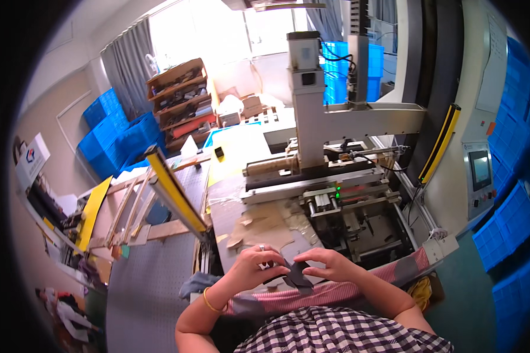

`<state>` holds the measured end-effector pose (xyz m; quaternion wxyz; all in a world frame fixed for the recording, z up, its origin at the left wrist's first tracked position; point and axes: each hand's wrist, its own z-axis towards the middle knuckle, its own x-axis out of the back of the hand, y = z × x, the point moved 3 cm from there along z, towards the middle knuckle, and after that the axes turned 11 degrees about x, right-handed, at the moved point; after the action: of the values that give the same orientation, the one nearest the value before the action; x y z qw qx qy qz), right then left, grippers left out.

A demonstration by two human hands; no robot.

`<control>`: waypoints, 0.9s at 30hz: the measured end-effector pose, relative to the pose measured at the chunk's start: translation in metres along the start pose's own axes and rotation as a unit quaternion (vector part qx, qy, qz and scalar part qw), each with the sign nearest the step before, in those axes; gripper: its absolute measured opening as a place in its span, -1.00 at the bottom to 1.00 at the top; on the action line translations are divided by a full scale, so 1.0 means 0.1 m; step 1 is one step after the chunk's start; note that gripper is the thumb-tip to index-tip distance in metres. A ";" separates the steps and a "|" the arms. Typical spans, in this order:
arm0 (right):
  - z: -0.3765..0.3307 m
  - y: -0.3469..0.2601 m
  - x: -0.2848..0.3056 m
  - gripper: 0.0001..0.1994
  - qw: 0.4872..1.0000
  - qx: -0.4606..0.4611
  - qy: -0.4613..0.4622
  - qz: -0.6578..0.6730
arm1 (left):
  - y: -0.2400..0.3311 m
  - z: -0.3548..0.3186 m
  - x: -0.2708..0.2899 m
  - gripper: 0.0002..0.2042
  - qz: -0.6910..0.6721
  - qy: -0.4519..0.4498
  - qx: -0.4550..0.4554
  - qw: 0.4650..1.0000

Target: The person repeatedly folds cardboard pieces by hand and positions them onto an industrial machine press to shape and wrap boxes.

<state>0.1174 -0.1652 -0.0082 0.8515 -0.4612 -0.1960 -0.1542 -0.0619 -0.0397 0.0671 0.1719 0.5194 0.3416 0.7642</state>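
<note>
1. Hands work at the near edge of the machine bed (241, 223). The left hand (254, 266) is partly closed, fingers curled down onto a dark flat piece (296, 274), with a ring on one finger and a gold bangle (208, 301) at the wrist.
2. The right hand (328, 263) is half open, fingers bent and spread. Its fingertips rest on the same dark flat piece from the right side.
3. The dark flat piece lies between the two hands at the near edge of the bed, just above a red-and-white striped cloth (335, 289) that runs along that edge. Its material cannot be told.
4. Brown cardboard sheets (265, 226) with cut-out outlines lie on the bed just beyond the hands, taped down in places.
5. A grey gantry column (308, 100) with a horizontal arm stands over the far half of the bed. A metal carriage with rollers (335, 200) sits beneath it, right of the cardboard.
6. A yellow-and-black guard bar (174, 188) runs along the left edge of the bed. A second one (440, 141) stands at the right edge.
7. A control panel with a screen (480, 173) stands to the right. Blue crates (109, 132) are stacked at the far left wall.
</note>
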 end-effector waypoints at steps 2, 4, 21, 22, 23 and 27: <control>-0.07 0.14 0.17 -0.59 0.998 -0.033 0.010 0.047 | -0.04 0.26 -0.07 -0.85 -0.058 -0.037 -0.013 0.998; -0.04 0.22 0.32 -0.55 0.997 -0.044 0.050 0.040 | -0.18 0.49 -0.13 -0.82 -0.050 -0.097 0.027 0.994; 1.11 1.98 2.24 -0.37 0.989 -0.033 0.132 -0.056 | -1.43 2.90 -0.13 -0.46 -0.148 0.063 0.072 0.984; 1.22 2.28 2.39 -0.39 0.988 -0.078 0.134 0.018 | -1.59 3.15 -0.14 -0.41 -0.254 0.055 0.105 0.960; 1.37 2.37 2.50 -0.40 0.974 -0.110 0.165 0.114 | -1.69 3.35 -0.10 -0.36 -0.354 0.052 0.138 0.923; 1.82 2.22 2.86 -0.39 0.983 -0.036 0.166 -0.067 | -1.59 3.86 0.27 -0.28 -0.062 0.112 0.017 0.992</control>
<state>0.4321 0.0822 0.0573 0.8430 -0.4450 -0.0768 -0.2922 0.2640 0.2215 0.0617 0.1712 0.4111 0.4031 0.7995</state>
